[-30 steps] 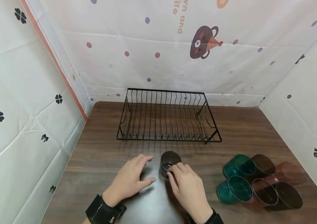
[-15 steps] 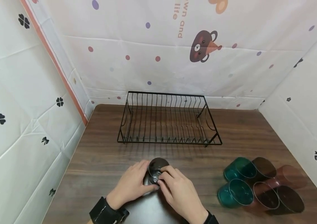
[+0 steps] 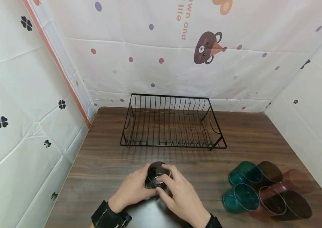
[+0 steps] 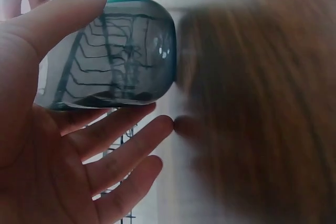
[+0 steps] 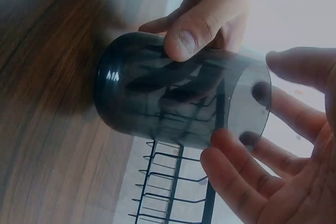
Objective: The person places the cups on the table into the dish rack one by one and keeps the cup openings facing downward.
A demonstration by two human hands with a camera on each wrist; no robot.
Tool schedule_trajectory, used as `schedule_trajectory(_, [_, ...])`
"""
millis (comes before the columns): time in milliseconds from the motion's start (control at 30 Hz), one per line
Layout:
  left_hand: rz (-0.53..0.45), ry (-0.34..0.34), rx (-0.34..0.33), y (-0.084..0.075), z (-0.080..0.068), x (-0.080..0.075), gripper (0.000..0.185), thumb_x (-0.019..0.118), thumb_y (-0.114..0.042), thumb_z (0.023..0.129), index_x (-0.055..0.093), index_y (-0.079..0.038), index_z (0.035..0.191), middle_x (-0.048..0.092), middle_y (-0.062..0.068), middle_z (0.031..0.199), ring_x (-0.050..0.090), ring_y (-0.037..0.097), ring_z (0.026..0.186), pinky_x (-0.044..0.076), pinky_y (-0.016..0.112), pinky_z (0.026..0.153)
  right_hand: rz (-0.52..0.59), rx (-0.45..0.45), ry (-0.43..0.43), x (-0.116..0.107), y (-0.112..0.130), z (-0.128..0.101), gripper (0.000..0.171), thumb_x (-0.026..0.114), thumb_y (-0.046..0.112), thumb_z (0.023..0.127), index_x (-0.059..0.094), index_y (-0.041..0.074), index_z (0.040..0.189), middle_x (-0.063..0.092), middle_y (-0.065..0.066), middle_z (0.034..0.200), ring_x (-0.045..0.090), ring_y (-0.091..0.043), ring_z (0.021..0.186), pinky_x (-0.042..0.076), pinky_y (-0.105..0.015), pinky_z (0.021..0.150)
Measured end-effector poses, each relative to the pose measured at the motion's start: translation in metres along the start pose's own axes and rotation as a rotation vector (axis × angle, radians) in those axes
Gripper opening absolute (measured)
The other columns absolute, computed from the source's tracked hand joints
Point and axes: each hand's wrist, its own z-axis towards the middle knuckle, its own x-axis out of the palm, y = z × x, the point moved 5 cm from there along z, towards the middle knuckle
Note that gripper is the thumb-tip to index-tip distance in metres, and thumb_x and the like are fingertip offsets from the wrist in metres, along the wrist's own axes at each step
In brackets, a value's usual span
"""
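Note:
A smoky grey tumbler (image 3: 154, 171) stands on the wooden table, mouth up, between my two hands. My left hand (image 3: 131, 190) grips its side; in the left wrist view the thumb lies along one side of the tumbler (image 4: 131, 56) and fingers bear on the other, the last ones spread. My right hand (image 3: 185, 196) is at the mouth with loosely bent, spread fingers. In the right wrist view, its thumb tip touches the rim of the tumbler (image 5: 173, 93), two fingertips show through the glass at the mouth, and the others lie outside.
A black wire dish rack (image 3: 172, 145) stands behind the tumbler, near the patterned wall cloth (image 3: 107, 72). To the right, teal tumblers (image 3: 240, 198), pinkish ones (image 3: 272, 201) and dark brown ones (image 3: 297, 204) stand close together on the table (image 3: 98, 152).
The tumbler has moved left to my left hand, which has gone from open beside it to gripping it. My right hand has come along, its fingers now spread wider over the rim.

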Motion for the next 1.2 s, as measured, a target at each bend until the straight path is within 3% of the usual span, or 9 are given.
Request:
schedule_trajectory(100, [0.005,-0.011,-0.009,0.001,-0.001,-0.002,0.074,0.077,-0.063,0.081,0.051,-0.022,0.138,0.071,-0.004,0.112,0.070,0.013,0.096,0.056,0.033,0.075,0.023,0.007,-0.024,0.000,-0.001,0.001,0.044,0.075,0.034,0.093,0.059,0.024,0.133,0.045,-0.001,0.150,0.056,-0.002,0.086,0.048,-0.020,0.066])
schedule_trajectory(233, [0.027,-0.032,-0.015,0.002,-0.003,-0.007,0.077,0.081,-0.058,0.078,0.051,-0.021,0.138,0.072,-0.005,0.108,0.070,0.012,0.093,0.056,0.032,0.072,0.001,-0.010,-0.095,-0.001,-0.002,0.003,0.069,0.076,0.042,0.091,0.046,0.019,0.148,0.043,-0.003,0.151,0.066,-0.012,0.100,0.056,-0.027,0.072])
schedule_trajectory(300, [0.047,-0.044,-0.011,0.001,-0.004,-0.009,0.076,0.082,-0.056,0.077,0.051,-0.021,0.137,0.072,-0.006,0.108,0.070,0.013,0.092,0.056,0.032,0.071,-0.015,-0.018,-0.119,-0.001,-0.002,0.005,0.076,0.076,0.047,0.089,0.043,0.019,0.151,0.044,-0.002,0.150,0.066,-0.019,0.114,0.059,-0.034,0.079])
schedule_trajectory(367, [0.065,-0.055,-0.002,0.001,-0.004,-0.011,0.075,0.082,-0.054,0.076,0.051,-0.021,0.136,0.072,-0.005,0.109,0.070,0.013,0.093,0.056,0.033,0.072,-0.016,-0.019,-0.115,-0.001,-0.001,0.008,0.081,0.076,0.050,0.088,0.039,0.021,0.154,0.045,-0.001,0.149,0.064,-0.018,0.117,0.060,-0.036,0.081])
schedule_trajectory(567, [0.073,-0.077,0.023,-0.003,-0.005,-0.012,0.075,0.083,-0.052,0.075,0.050,-0.022,0.135,0.072,-0.005,0.110,0.070,0.012,0.093,0.056,0.032,0.072,-0.035,-0.008,-0.090,0.002,-0.002,0.014,0.085,0.075,0.056,0.087,0.036,0.024,0.155,0.051,0.003,0.144,0.059,-0.013,0.123,0.059,-0.039,0.086])
schedule_trajectory(700, [0.055,-0.082,0.054,-0.007,-0.005,-0.011,0.072,0.083,-0.053,0.076,0.050,-0.024,0.133,0.071,-0.007,0.108,0.069,0.010,0.093,0.056,0.032,0.073,-0.055,0.008,-0.077,0.003,-0.002,0.017,0.084,0.074,0.058,0.086,0.041,0.020,0.153,0.056,0.003,0.138,0.060,-0.012,0.117,0.059,-0.036,0.084])
schedule_trajectory(833, [-0.025,-0.073,0.090,-0.010,-0.004,-0.010,0.068,0.082,-0.048,0.079,0.049,-0.023,0.132,0.070,-0.008,0.110,0.067,0.008,0.095,0.057,0.031,0.076,-0.066,0.018,-0.080,-0.001,-0.002,0.018,0.083,0.075,0.058,0.086,0.044,0.018,0.151,0.059,0.003,0.132,0.060,-0.009,0.108,0.058,-0.031,0.080])
schedule_trajectory(1067, [-0.246,-0.026,0.125,-0.012,-0.005,-0.009,0.060,0.080,-0.034,0.087,0.048,-0.027,0.136,0.067,-0.008,0.121,0.066,0.007,0.107,0.057,0.030,0.087,-0.050,0.009,-0.121,-0.012,0.001,0.018,0.085,0.071,0.065,0.085,0.043,0.021,0.152,0.061,0.004,0.127,0.059,-0.008,0.102,0.057,-0.030,0.076])
schedule_trajectory(1200, [-0.260,-0.060,0.144,-0.013,-0.004,-0.011,0.063,0.084,-0.027,0.082,0.050,-0.027,0.135,0.066,-0.009,0.121,0.065,0.006,0.108,0.057,0.031,0.089,-0.040,0.012,-0.115,-0.014,0.001,0.018,0.085,0.070,0.065,0.086,0.041,0.021,0.153,0.061,0.003,0.126,0.059,-0.009,0.101,0.057,-0.030,0.076])
